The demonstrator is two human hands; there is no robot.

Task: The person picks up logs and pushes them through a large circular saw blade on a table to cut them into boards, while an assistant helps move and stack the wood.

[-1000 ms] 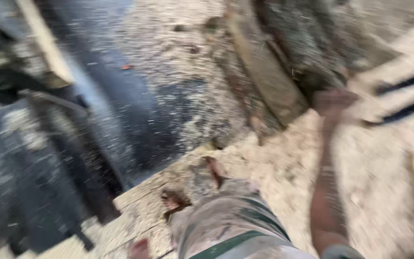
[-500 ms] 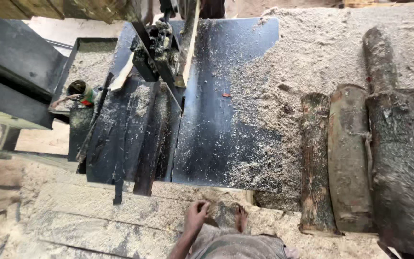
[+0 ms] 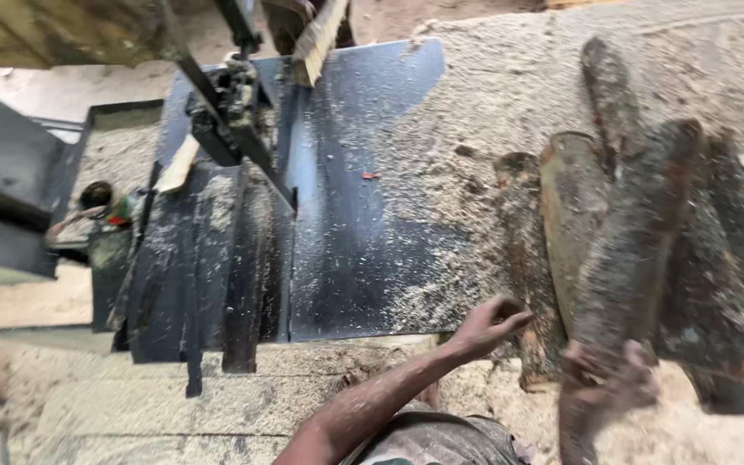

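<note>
Both hands have come up since a moment ago: the right hand [image 3: 609,383], blurred, has its fingers wrapped around the near end of a log [image 3: 630,250], tilted over the log pile [image 3: 553,224]. The left hand [image 3: 488,325] hovers open-fingered beside the sawdust-strewn table [image 3: 363,250].

A dark, flat metal saw table [image 3: 363,250] filled the middle of the frame, dusted with pale sawdust [image 3: 510,103] that lay thick toward the upper right. A black, angled metal saw guide arm [image 3: 234,120] crossed its upper left part, with a pale wooden plank [image 3: 319,39] standing on edge at the top centre. A thin pale wood offcut [image 3: 178,164] lay at the table's left edge. Rough, bark-covered brown logs [image 3: 725,258] lay side by side at the right. A dark grey metal housing [image 3: 6,207] stood at the far left.
</note>
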